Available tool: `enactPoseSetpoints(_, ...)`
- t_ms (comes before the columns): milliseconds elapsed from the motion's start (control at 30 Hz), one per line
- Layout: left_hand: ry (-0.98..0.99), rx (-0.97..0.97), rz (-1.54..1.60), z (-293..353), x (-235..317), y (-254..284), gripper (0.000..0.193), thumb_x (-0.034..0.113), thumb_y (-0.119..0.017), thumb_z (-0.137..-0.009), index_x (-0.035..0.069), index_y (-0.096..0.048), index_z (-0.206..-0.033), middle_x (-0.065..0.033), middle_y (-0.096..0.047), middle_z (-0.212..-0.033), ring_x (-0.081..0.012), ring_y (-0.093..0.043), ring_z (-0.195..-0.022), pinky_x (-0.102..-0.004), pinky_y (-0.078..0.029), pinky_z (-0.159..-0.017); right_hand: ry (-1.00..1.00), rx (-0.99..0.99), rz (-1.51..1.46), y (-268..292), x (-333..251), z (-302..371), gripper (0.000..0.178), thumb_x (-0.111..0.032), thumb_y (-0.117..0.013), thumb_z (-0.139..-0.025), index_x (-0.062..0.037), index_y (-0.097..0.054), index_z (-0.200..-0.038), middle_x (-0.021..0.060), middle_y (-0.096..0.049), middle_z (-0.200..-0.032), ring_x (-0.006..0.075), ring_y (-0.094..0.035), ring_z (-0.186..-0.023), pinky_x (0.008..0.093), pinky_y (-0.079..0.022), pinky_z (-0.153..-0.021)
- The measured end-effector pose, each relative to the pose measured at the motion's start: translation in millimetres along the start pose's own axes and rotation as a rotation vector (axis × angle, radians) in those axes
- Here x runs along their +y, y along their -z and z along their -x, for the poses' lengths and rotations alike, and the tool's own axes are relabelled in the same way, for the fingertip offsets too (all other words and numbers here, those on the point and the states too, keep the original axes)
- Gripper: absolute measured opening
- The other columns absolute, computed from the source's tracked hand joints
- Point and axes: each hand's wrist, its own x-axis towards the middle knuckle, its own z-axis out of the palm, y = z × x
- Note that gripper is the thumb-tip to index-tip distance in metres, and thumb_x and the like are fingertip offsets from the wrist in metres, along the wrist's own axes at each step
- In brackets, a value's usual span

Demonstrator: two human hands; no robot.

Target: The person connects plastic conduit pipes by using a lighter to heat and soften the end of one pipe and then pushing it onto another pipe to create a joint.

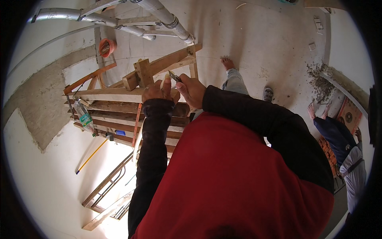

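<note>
My right hand is closed round a utility knife, its flat metal blade pointing up and to the left. Just left of it, my left hand has its fingers curled, one fingertip close to the blade. A small pale piece shows between the two hands, and the fingers hide most of it. Both hands are above the end of a wooden workbench made of long planks. Right beyond my left hand, an upright wooden block is joined to a slanting beam.
On the bench lie a plastic bottle, a blue object and a thin orange-red strip. Metal scaffold pipes and an orange bucket stand beyond. Rubble covers floor at right, near another person.
</note>
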Motion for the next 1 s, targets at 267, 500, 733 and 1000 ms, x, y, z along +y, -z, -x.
enactPoseSetpoints(267, 0.039, -0.012, 0.179, -0.6, 0.4, 8.2, 0.064, 0.060, -0.047, -0.087, 0.001, -0.069, -0.100, -0.0253, -0.064, -0.089, -0.0416, -0.061, -0.090, -0.0483, -0.047, -0.081, -0.272, 0.108, 0.197, -3.1, 78.7, 16.6, 0.056, -0.048, -0.028, -0.099, 0.0028, -0.048, -0.089, 0.0261, -0.056, -0.071, 0.0454, -0.057, -0.069, 0.0472, -0.043, -0.062)
enactPoseSetpoints(500, 0.039, 0.001, 0.337, 1.6, 13.9, 19.1, 0.052, 0.055, -0.048, -0.089, 0.007, -0.067, -0.083, -0.0214, -0.063, -0.077, -0.0417, -0.061, -0.079, -0.0476, -0.046, -0.070, -0.084, 0.053, -0.025, 9.6, 0.9, 7.9, 0.055, -0.050, -0.026, -0.099, -0.0005, -0.045, -0.086, 0.0204, -0.053, -0.063, 0.0413, -0.055, -0.061, 0.0456, -0.042, -0.058)
enactPoseSetpoints(733, -0.042, 0.010, 0.257, -3.1, 2.1, 10.5, 0.048, 0.051, -0.048, -0.090, 0.006, -0.066, -0.082, -0.0218, -0.063, -0.077, -0.0414, -0.060, -0.079, -0.0482, -0.046, -0.070, -0.061, 0.019, 0.005, 1.6, 8.0, -0.3, 0.059, -0.052, -0.023, -0.099, 0.0000, -0.046, -0.086, 0.0198, -0.051, -0.064, 0.0382, -0.053, -0.062, 0.0447, -0.041, -0.060)
enactPoseSetpoints(1000, -0.166, 0.110, 0.222, -0.1, -3.1, -0.8, 0.045, 0.050, -0.049, -0.090, 0.008, -0.065, -0.087, -0.0209, -0.062, -0.076, -0.0397, -0.061, -0.078, -0.0485, -0.046, -0.068, -0.073, 0.177, -0.064, 8.4, 28.4, -13.4, 0.044, -0.046, -0.048, -0.094, -0.0029, -0.056, -0.097, 0.0104, -0.053, -0.063, 0.0218, -0.052, -0.059, 0.0369, -0.042, -0.058)
